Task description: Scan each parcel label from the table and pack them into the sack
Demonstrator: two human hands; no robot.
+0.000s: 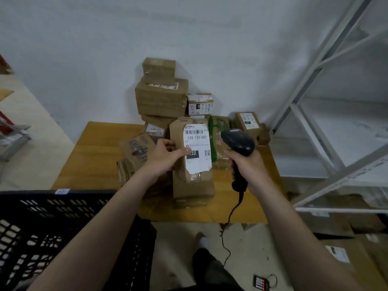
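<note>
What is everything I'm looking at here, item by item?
held parcel: one, brown with white label, upright above the table front
barcode scanner: one, black, corded, right of the held parcel
other parcels: piled, count unclear, mostly brown, table's back
table: one, yellow-brown wood, against the wall
crate: one, black, lower left
shelving: one, white, right
floor cartons: several, brown, under the shelving
left hand: one, pinching the held parcel
right hand: one, gripping the barcode scanner

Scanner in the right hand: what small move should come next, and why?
Probably tilt the scanner slightly left so its head faces the barcode atop the label. The left hand holds the parcel upright, label facing the camera, and the right hand grips the scanner beside it.
</note>
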